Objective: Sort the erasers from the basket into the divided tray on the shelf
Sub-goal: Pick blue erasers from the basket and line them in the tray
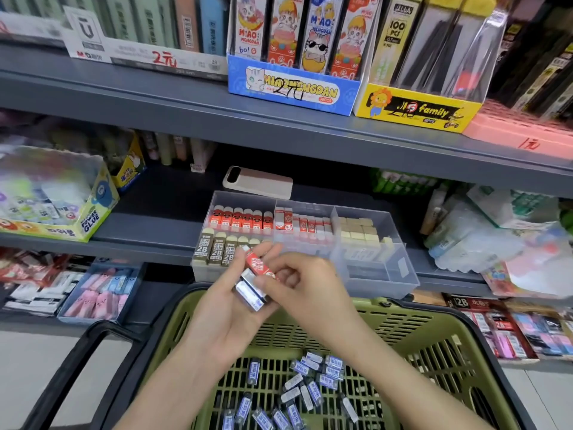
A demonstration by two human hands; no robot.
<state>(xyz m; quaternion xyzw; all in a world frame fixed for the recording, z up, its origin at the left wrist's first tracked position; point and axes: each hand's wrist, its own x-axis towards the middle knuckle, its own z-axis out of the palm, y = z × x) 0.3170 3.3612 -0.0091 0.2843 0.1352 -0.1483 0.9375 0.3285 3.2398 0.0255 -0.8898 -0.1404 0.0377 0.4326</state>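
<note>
Clear plastic: divided tray (pixel 400 268) on the middle shelf (pixel 155 225); all positions noted from the tray.

Far left of tray, same shelf: glue box (pixel 90 217).

Just in front of tray's front-left corner: left hand (pixel 226 311), palm up, fingers curled round a small stack of blue-and-white erasers (pixel 249 294). A red eraser (pixel 259 264) lies tilted on top of the stack.

In front of tray's middle: right hand (pixel 305 290), thumb and curled fingers pinching the red eraser's near end.

Inside tray, left to right: red-sleeved erasers back left, brown 2B ones front left, red-and-white ones in the middle, cream ones at right.

Behind tray: phone (pixel 259 183), lying flat.

Below and in front of tray: green basket (pixel 440 330), with loose erasers (pixel 302 389) scattered on its floor.
</note>
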